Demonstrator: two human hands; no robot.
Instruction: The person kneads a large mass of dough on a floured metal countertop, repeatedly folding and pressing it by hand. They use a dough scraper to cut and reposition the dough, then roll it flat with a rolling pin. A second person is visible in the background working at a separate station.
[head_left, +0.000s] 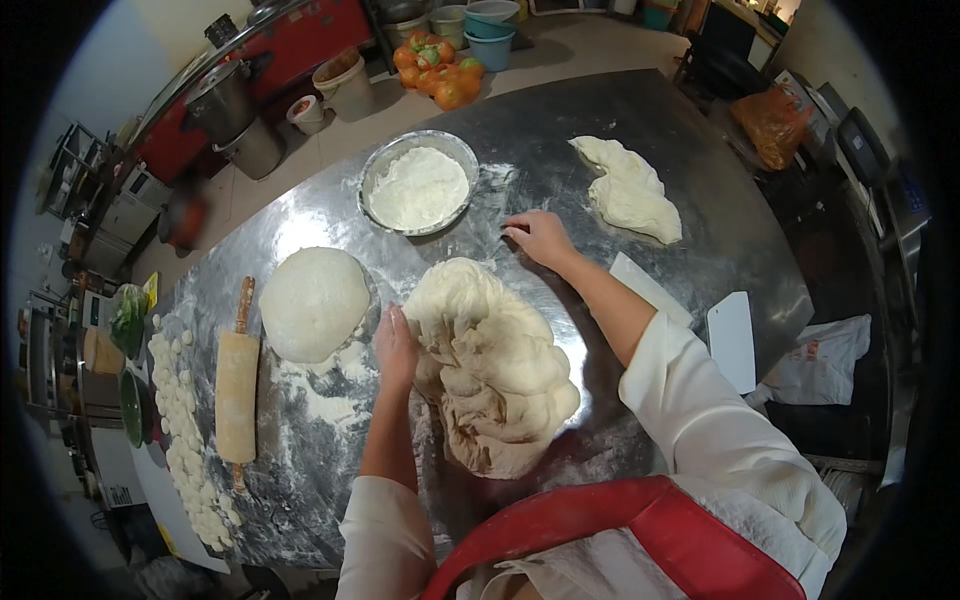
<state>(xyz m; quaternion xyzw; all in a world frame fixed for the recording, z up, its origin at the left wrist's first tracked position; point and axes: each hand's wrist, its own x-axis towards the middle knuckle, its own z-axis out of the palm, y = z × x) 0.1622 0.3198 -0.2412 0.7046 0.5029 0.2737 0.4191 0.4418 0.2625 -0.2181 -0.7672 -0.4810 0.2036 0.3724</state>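
A large, lumpy mass of dough (491, 367) lies on the steel table right in front of me. My left hand (395, 345) rests upright along its left side, palm towards the dough, without gripping it. Beyond the dough, my right hand (536, 236) is low over the floured tabletop, fingers bent. Its palm is hidden, so whether it holds anything is unclear. A metal bowl of flour (418, 187) stands to the left of that hand. To its right is a smaller, irregular dough piece (630, 191). A smooth round dough ball (315, 304) sits left of my left hand.
A wooden rolling pin (237, 397) lies at the left, beside many small dough pieces (184, 442). Two white flat scrapers (731, 341) (649, 289) lie near the right edge. Past the table, buckets (345, 86) and orange net bags of vegetables (442, 71) stand on the floor.
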